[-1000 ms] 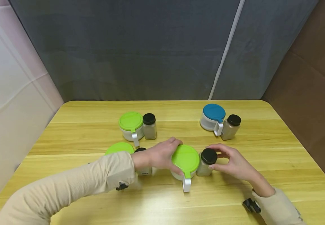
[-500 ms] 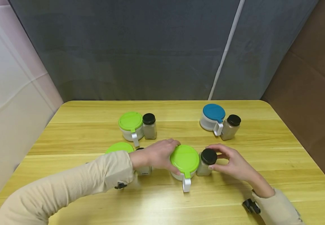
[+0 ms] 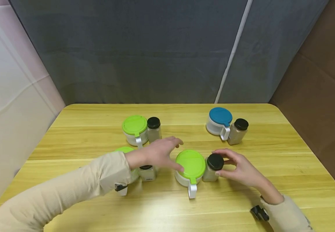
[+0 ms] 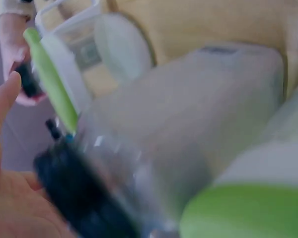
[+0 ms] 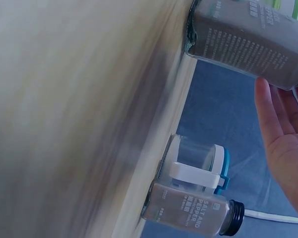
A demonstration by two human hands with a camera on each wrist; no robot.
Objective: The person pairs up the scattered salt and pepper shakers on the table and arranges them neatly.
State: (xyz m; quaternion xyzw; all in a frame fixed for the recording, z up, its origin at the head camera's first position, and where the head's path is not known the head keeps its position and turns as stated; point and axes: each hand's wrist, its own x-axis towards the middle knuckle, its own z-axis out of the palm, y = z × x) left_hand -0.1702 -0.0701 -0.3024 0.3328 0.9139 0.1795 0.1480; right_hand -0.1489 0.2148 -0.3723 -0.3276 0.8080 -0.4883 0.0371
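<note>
My left hand (image 3: 159,154) is spread, thumb over the near left rim of a green-lidded seasoning jar (image 3: 191,166) with a white handle. Touching that jar's right side is a clear pepper bottle (image 3: 210,175) with a black cap, upright on the table. My right hand (image 3: 240,167) holds this bottle between thumb and fingers near the cap; printed text shows on its side in the right wrist view. Under my left forearm, a second green-lidded jar (image 3: 125,149) and black-capped bottle (image 3: 147,174) are partly hidden. The left wrist view shows that bottle (image 4: 188,109) very close.
Farther back on the wooden table (image 3: 182,125) stand another green-lidded jar (image 3: 134,125) with a black-capped bottle (image 3: 154,129). At back right, a blue-lidded jar (image 3: 220,116) stands beside a bottle labelled salt and pepper (image 5: 188,208). A dark cloth (image 3: 144,58) hangs behind.
My left hand has let go of the green-lidded jar and drawn off to the left, its fingers opening. My right hand and the pepper bottle have stayed put.
</note>
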